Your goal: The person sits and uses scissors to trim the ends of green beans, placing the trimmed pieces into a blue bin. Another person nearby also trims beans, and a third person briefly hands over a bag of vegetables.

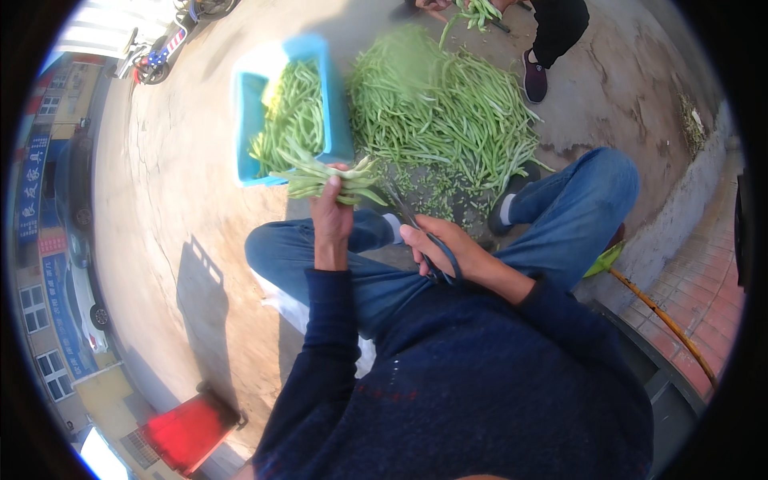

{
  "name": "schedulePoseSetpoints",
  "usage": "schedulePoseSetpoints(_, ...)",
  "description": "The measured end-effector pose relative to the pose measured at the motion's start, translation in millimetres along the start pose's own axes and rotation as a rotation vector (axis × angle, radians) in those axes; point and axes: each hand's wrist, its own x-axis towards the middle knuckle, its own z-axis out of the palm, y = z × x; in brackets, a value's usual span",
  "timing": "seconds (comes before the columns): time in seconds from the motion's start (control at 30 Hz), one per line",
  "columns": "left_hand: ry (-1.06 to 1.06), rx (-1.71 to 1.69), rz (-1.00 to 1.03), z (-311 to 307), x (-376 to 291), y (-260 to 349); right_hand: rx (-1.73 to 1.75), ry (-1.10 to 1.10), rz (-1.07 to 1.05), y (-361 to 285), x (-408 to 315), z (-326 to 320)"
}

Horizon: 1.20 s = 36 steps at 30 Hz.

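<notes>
My left hand [333,210] grips a bunch of green beans [312,180] crosswise, the pods sticking out on both sides of the fist. In my right hand [441,240] is a pair of dark-handled scissors [409,211], whose blades point up toward the right end of the bunch. The blade tips are blurred, so I cannot tell if they touch a pod. Beyond my left hand stands a blue plastic crate [339,108] partly filled with beans [300,102]. A large heap of green beans [444,114] lies on the ground to its right. Short cut bean ends [441,192] are scattered before my feet.
Across the heap, another person's hands [435,5] hold beans, with a dark shoe [534,78] nearby. A wooden-handled tool [660,318] lies at the right by the kerb. A red bin [189,429] stands lower left. A scooter [159,60] and parked cars [84,288] are farther off.
</notes>
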Motion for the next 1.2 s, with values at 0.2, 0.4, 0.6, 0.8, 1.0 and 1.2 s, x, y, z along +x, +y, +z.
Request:
schedulePoseSetpoints(0.2,-0.036,0.09,0.009,2.0,-3.5,3.5,-0.098,-0.015,-0.003,-13.5,3.2,5.7)
schedulePoseSetpoints(0.4,-0.056,0.177,0.023,18.5,-9.9,5.7,-0.063,0.035,-0.049,-6.3,17.6,5.8)
schedulePoseSetpoints(0.6,-0.031,0.092,0.062,19.6,-8.5,-7.1,-0.123,0.191,-0.283,6.7,18.6,15.7)
schedulePoseSetpoints(0.8,0.059,-0.094,0.117,15.4,-1.9,-0.5,-0.053,0.107,-0.066,-23.4,-9.0,14.0)
schedulePoseSetpoints(1.0,0.055,-0.096,0.12,17.3,4.9,-0.1,-0.04,-0.009,-0.007,-13.3,-1.3,14.5)
schedulePoseSetpoints(1.2,0.044,-0.063,0.137,17.7,-2.9,1.1,-0.084,0.019,-0.049,-10.0,9.4,18.9)
